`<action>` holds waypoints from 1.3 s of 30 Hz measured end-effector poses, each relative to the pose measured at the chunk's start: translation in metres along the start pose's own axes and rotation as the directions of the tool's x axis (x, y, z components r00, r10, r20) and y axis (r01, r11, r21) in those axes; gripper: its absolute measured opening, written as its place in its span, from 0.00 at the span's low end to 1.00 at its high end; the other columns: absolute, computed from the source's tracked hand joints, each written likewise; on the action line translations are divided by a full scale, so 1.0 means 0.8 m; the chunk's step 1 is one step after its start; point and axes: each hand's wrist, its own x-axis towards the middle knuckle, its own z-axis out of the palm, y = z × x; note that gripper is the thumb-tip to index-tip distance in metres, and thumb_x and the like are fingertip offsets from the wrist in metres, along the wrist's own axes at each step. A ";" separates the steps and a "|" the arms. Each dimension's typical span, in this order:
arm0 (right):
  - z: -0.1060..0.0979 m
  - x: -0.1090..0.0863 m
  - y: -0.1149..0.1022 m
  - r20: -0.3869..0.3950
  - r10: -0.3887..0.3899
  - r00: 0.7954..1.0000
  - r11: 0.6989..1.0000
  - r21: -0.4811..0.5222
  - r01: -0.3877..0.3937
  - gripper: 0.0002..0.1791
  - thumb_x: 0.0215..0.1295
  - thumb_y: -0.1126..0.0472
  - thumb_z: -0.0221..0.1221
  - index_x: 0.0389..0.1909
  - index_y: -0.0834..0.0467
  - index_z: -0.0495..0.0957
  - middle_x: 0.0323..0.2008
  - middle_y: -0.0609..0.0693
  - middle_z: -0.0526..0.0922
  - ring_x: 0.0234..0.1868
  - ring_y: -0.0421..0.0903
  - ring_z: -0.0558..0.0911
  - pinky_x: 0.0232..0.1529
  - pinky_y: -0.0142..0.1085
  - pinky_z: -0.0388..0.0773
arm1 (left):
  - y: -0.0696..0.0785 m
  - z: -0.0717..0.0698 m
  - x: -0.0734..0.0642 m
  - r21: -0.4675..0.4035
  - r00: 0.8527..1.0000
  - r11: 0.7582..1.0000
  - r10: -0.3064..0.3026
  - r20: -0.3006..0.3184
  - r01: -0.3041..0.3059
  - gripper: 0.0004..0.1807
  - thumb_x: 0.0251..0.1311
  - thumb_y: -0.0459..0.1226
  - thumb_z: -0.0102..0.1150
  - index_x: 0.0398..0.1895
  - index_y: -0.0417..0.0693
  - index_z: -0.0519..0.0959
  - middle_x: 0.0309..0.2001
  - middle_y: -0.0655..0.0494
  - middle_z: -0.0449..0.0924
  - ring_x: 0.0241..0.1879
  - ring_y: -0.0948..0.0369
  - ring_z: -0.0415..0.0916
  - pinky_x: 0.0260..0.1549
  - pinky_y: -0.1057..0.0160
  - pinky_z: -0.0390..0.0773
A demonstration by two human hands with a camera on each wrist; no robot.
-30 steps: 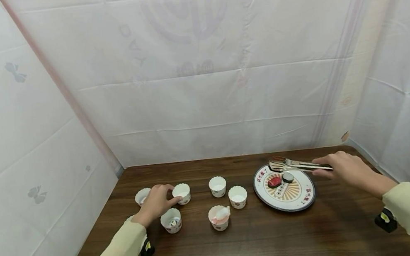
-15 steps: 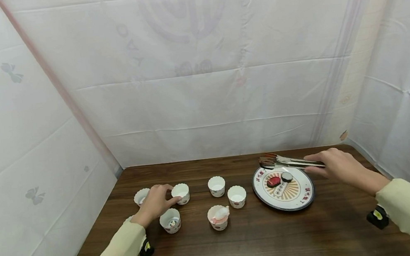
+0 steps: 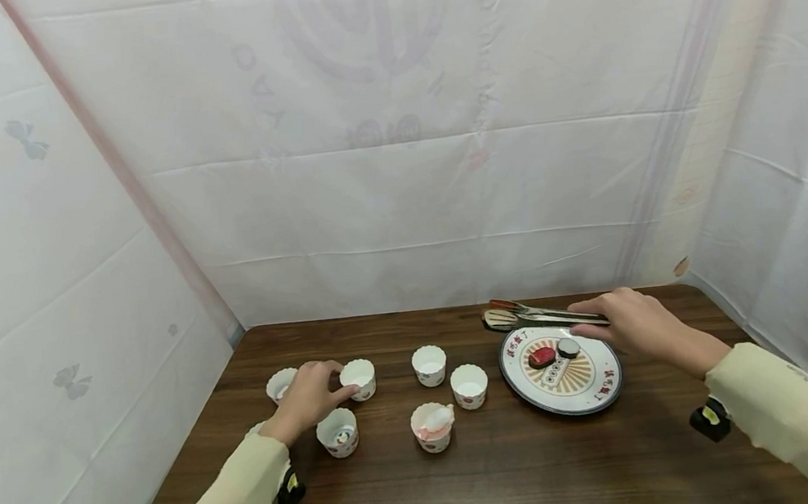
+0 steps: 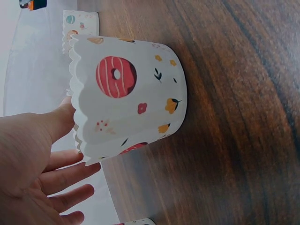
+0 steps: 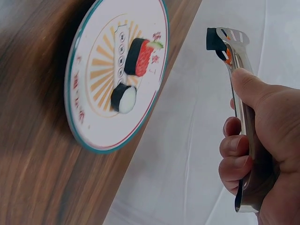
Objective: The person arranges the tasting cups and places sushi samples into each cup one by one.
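My right hand [image 3: 633, 325] grips metal serving tongs [image 3: 547, 316] over the far rim of the round plate [image 5: 77, 51]. In the right wrist view, a black-wrapped sushi piece [image 5: 216, 40] with orange on it is caught between the tong tips. Two other sushi pieces lie on the plate: one red-topped [image 5: 139, 57], one white-topped [image 5: 125, 98]. At the left, my left hand [image 3: 306, 395] holds the rim of a white paper cup [image 3: 360, 381] between thumb and forefinger. A nearer donut-print cup [image 4: 126, 89] hides those fingertips in the left wrist view.
Several more scalloped paper cups stand on the brown table [image 3: 516, 478]. One holds a pink-and-white piece [image 3: 437, 421]; the front left cup [image 3: 338, 435] has a small item at its bottom. White cloth [image 3: 395, 163] hangs along the back and sides.
My right hand has moved left with the tongs, whose tips have passed from above the plate to beyond its far left rim. My left hand has stayed at the cup.
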 end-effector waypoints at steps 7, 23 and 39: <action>0.007 0.019 -0.019 0.021 -0.022 1.000 1.000 0.005 0.022 0.23 0.71 0.48 0.65 0.59 0.58 0.84 0.48 0.58 0.88 0.33 0.45 0.85 0.24 0.38 0.75 | 0.001 0.000 0.001 0.002 1.000 1.000 -0.003 0.006 0.003 0.22 0.63 0.45 0.72 0.50 0.35 0.85 0.49 0.41 0.85 0.51 0.44 0.81 0.49 0.46 0.81; 0.028 0.066 -0.069 0.032 -0.144 0.989 0.989 0.030 0.143 0.23 0.71 0.48 0.64 0.60 0.57 0.84 0.44 0.54 0.90 0.34 0.48 0.87 0.31 0.44 0.82 | 0.004 0.000 0.002 0.008 0.999 0.999 -0.031 0.017 0.031 0.23 0.63 0.46 0.71 0.51 0.36 0.85 0.49 0.43 0.86 0.52 0.45 0.80 0.49 0.47 0.81; 0.054 0.103 -0.114 0.032 -0.229 0.973 0.970 0.092 0.225 0.22 0.70 0.49 0.65 0.59 0.57 0.84 0.50 0.55 0.88 0.39 0.49 0.88 0.31 0.41 0.81 | 0.002 0.001 0.003 0.014 1.000 1.000 -0.018 0.001 0.018 0.22 0.62 0.46 0.72 0.50 0.36 0.85 0.48 0.43 0.86 0.51 0.45 0.82 0.47 0.47 0.82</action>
